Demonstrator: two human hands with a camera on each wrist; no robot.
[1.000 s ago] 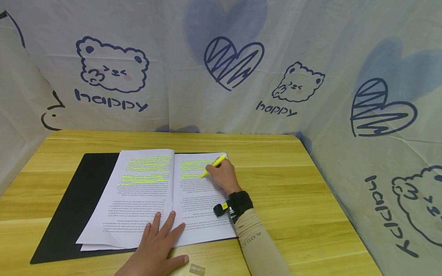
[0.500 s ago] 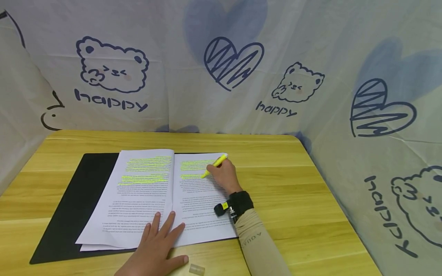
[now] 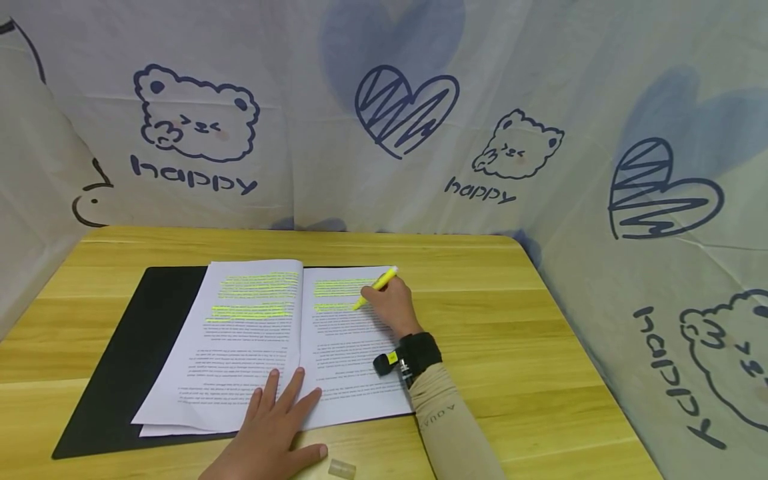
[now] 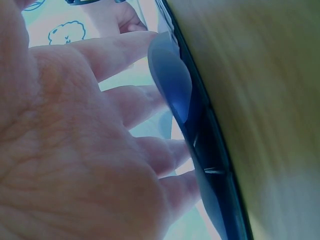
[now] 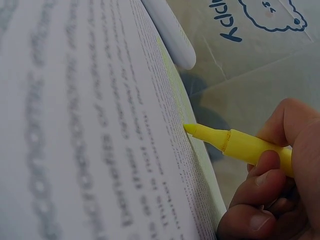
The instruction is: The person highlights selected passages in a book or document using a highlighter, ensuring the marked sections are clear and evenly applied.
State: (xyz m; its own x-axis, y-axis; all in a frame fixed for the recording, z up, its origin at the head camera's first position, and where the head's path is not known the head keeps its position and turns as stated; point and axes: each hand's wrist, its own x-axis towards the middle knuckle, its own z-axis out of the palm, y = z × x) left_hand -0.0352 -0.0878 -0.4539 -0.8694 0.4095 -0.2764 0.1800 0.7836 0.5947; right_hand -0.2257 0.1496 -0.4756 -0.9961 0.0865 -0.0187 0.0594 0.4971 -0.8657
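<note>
In the head view, my right hand (image 3: 391, 305) grips a yellow highlighter (image 3: 383, 280), its tip touching the printed text on the right-hand page (image 3: 360, 340). The right wrist view shows the highlighter (image 5: 255, 149) pinched between thumb and fingers, with its yellow nib against a line of text. My left hand (image 3: 270, 427) lies with spread, straight fingers on the lower edge of the open pages near the fold. Seen from the left wrist, the fingers of that hand (image 4: 100, 135) reach over the paper's curled edge. Yellow strokes cover upper lines on both pages.
Beneath the pages lies a black folder (image 3: 150, 320), showing mostly on the left. A clear cap (image 3: 343, 469) sits on the wooden table (image 3: 510, 347) beside my left thumb. Behind the table hangs a printed curtain (image 3: 336, 167).
My right hand has slid slightly to the right with the highlighter, and the yellow stroke under its tip is a little longer. The left hand stays in place.
</note>
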